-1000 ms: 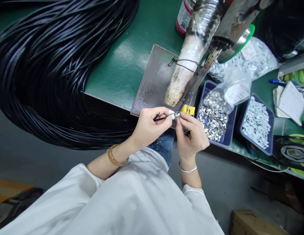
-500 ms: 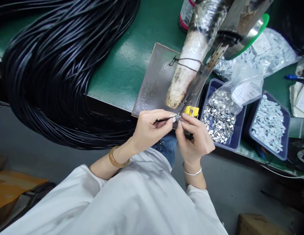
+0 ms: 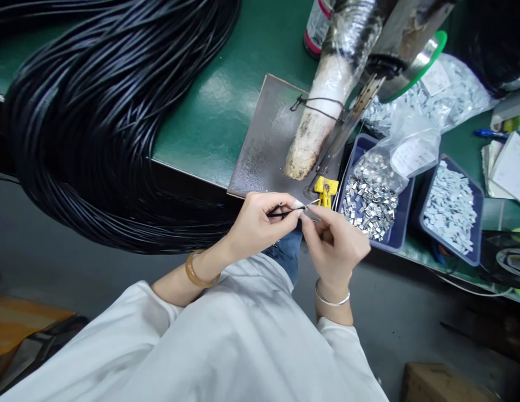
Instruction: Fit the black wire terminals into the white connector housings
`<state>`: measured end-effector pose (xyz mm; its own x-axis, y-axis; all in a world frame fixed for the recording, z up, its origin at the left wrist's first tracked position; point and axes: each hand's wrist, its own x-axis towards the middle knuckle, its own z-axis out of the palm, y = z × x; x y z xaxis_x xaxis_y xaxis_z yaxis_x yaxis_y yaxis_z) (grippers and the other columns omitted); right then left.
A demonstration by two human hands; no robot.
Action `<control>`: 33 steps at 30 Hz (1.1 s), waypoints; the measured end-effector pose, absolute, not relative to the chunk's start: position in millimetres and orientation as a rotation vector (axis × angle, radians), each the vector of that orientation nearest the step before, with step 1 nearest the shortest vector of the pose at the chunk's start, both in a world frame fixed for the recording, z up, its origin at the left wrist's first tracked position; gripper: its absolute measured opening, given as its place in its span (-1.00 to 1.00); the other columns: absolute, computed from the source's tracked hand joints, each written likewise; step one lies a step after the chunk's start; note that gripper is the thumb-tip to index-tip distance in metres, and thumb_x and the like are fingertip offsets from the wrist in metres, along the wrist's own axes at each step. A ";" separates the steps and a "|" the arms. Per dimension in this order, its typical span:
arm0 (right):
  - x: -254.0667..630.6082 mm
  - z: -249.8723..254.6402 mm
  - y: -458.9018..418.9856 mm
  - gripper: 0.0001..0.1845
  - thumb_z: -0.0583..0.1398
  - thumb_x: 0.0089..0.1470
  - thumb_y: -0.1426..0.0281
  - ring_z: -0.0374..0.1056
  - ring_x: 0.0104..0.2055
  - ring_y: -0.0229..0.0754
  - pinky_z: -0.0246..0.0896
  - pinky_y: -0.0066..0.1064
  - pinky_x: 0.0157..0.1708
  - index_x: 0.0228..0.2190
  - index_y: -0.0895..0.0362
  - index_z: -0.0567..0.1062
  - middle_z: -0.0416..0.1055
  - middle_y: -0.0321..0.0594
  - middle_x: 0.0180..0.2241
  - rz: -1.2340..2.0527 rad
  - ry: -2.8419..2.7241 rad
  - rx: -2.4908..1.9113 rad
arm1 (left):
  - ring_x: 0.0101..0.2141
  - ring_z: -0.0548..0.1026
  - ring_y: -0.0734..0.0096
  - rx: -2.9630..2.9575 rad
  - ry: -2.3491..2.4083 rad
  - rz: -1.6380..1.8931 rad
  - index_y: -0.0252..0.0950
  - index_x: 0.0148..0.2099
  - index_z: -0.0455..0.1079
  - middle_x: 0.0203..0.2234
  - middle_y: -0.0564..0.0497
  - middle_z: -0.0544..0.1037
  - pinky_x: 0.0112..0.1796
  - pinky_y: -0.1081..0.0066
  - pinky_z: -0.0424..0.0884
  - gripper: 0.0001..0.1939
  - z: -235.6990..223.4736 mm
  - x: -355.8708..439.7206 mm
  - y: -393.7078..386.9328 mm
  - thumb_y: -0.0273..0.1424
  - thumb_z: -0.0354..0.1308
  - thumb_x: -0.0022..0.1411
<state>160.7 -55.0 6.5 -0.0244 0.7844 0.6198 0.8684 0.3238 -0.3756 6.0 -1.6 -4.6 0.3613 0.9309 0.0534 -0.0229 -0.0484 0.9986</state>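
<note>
Green tabletop (image 3: 201,123) above grey floor (image 3: 377,304); both hands work right at its near edge. Nearest: left hand (image 3: 262,223), fingers pinching a thin black wire (image 3: 287,213). Right hand (image 3: 337,243) meets it, thumb and forefinger drawn close at the wire's far end. Whether they grip a separate small part, can't tell from here.

Just changed: right fingers have curled in tighter, and more of the yellow piece (image 3: 325,187) shows beyond them. Reads to me as close handling of the wire's end, with nothing to show that it is finished.

Wire's long axis runs crosswise, from the left fingers towards the right ones, tilting slightly away from the body. A slim silvery tip (image 3: 313,201) sticks out past the meeting point, aimed rightward and a little away.

Farther out: dark board (image 3: 257,145) beyond the fingers; to their right, one blue bin (image 3: 404,215) of shiny bits, then another (image 3: 478,229) of pale ones. Left of the fingers and beyond, a great black cable bundle (image 3: 84,111).
</note>
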 end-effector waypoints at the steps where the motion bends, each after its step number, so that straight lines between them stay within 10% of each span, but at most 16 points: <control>1: 158.7 7.2 -53.7 -0.86 0.31 0.12 0.45 0.25 -0.62 -0.44 0.18 -0.54 -0.53 -0.24 0.03 0.52 0.41 -0.49 -0.57 -0.120 -1.837 -1.487 | -0.55 0.28 0.60 1.392 0.885 0.973 -0.38 -0.35 0.52 -0.57 0.06 0.44 -0.54 0.57 0.21 -0.88 -4.1 6.0 -2.3 -0.42 0.22 0.18; 8: 158.1 7.0 -50.0 -0.89 0.19 0.24 0.35 0.15 -0.65 -0.46 0.03 -0.60 -0.67 -0.35 0.10 0.42 0.25 -0.50 -0.58 0.604 -1.516 -1.442 | -0.58 0.20 0.62 1.292 0.748 0.936 -0.40 -0.30 0.56 -0.62 0.10 0.36 -0.56 0.57 0.16 -0.85 -0.5 3.5 -5.2 -0.41 0.21 0.22; 15: 157.7 5.4 -47.1 -0.76 0.13 0.25 0.46 0.29 -0.69 -0.40 0.18 -0.55 -0.71 -0.05 0.03 0.38 0.48 -0.44 -0.50 0.110 -1.238 -1.183 | -0.57 0.26 0.58 1.209 0.847 1.032 -0.36 -0.37 0.58 -0.61 0.05 0.45 -0.54 0.55 0.18 -0.84 -2.6 6.0 1.1 -0.35 0.27 0.15; 19: 155.1 -2.4 -46.4 -0.76 0.22 0.16 0.58 0.60 -0.29 -0.21 0.56 -0.36 -0.31 -0.15 0.08 0.46 0.62 -0.28 -0.26 0.045 -1.363 -1.252 | -0.60 0.20 0.60 1.206 0.890 1.045 -0.34 -0.45 0.53 -0.67 0.10 0.37 -0.55 0.52 0.13 -0.85 -3.0 8.4 6.2 -0.40 0.26 0.13; 33: 152.8 -14.5 -32.9 -0.78 0.29 0.06 0.61 0.57 -0.18 -0.21 0.56 -0.32 -0.19 -0.28 0.08 0.49 0.60 -0.23 -0.20 -0.106 -1.564 -1.275 | -0.62 0.16 0.62 1.240 0.990 1.118 -0.34 -0.50 0.46 -0.69 0.13 0.29 -0.57 0.52 0.10 -0.86 1.5 20.8 13.3 -0.44 0.25 0.09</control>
<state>152.8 -32.9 -14.5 0.1366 0.6536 0.7444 0.7481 0.4245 -0.5100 20.8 13.3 1.5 0.1937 0.9807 0.0255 -0.0929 -0.0075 0.9957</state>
